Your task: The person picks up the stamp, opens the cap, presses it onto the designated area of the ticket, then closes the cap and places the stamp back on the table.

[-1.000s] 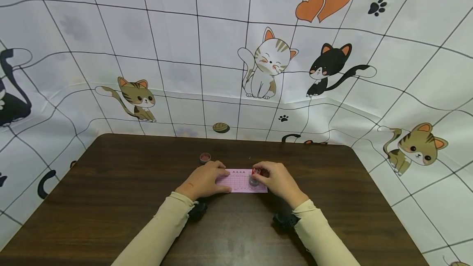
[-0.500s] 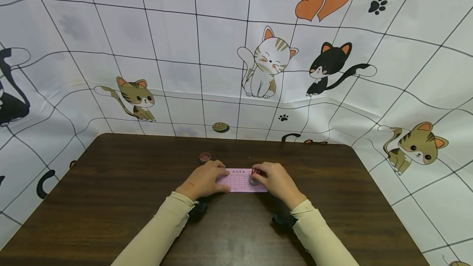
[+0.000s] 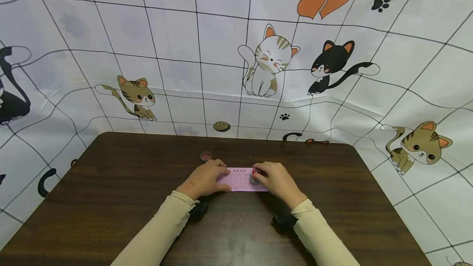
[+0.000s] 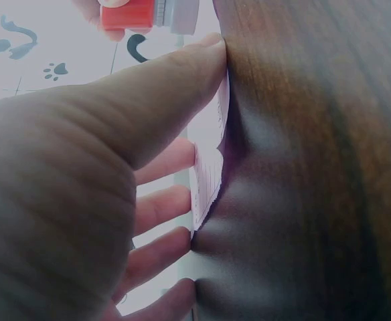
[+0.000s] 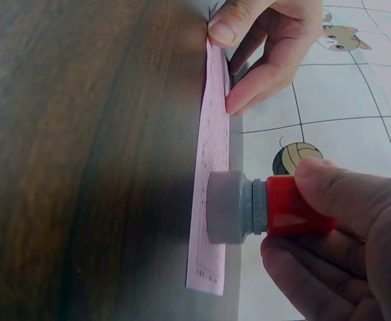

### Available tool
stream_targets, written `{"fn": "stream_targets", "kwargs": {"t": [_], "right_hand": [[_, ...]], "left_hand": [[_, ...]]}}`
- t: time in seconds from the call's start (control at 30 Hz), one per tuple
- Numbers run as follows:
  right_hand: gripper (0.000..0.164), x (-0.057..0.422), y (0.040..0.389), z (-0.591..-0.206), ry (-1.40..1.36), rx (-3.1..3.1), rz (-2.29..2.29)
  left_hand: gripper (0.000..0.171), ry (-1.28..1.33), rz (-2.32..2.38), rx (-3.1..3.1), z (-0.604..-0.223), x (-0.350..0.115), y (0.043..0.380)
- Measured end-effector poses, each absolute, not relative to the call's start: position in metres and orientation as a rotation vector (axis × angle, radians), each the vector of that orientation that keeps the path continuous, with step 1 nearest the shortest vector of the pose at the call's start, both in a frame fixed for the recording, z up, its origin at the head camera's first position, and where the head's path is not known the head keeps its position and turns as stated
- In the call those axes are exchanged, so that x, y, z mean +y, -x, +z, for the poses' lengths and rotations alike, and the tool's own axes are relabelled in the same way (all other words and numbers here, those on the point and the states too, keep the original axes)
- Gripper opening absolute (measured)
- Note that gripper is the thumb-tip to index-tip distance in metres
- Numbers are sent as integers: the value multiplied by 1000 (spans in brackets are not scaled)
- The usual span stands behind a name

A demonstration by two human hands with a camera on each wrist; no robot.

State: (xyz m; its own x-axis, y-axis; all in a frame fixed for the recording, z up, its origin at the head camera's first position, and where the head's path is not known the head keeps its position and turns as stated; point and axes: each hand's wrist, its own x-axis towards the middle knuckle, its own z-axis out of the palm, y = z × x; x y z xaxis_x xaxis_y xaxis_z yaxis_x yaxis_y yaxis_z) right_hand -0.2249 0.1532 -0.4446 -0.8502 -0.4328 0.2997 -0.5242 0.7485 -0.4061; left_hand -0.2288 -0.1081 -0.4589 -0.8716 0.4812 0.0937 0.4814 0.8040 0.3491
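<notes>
A pink slip of paper point(image 3: 239, 180) printed with a grid lies on the table. My left hand point(image 3: 206, 179) holds down its left end, thumb at the near edge and fingers spread over the far side; in the left wrist view the paper's end point(image 4: 207, 184) bows up a little between them. At the slip's right part, my right hand point(image 3: 278, 180) pinches the red handle of a stamp point(image 5: 229, 207) between thumb and fingers. The stamp stands upright, its wide grey base down on the printed grid.
Beyond my left hand sits a small round cap point(image 3: 205, 157), reddish inside. The dark wooden table point(image 3: 111, 200) ends at a white sheet point(image 3: 177, 73) printed with cats. Dark wrist devices sit under both sleeves.
The hands, slip and stamp keep their places against each other. Only the head view has shifted very slightly.
</notes>
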Motion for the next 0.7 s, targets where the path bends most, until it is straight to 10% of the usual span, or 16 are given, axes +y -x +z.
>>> {"fn": "stream_targets", "kwargs": {"t": [0.7], "right_hand": [[25, 152, 224, -445, -755, -2753, 730]], "left_hand": [[57, 776, -567, -3004, -459, -107, 230]]}}
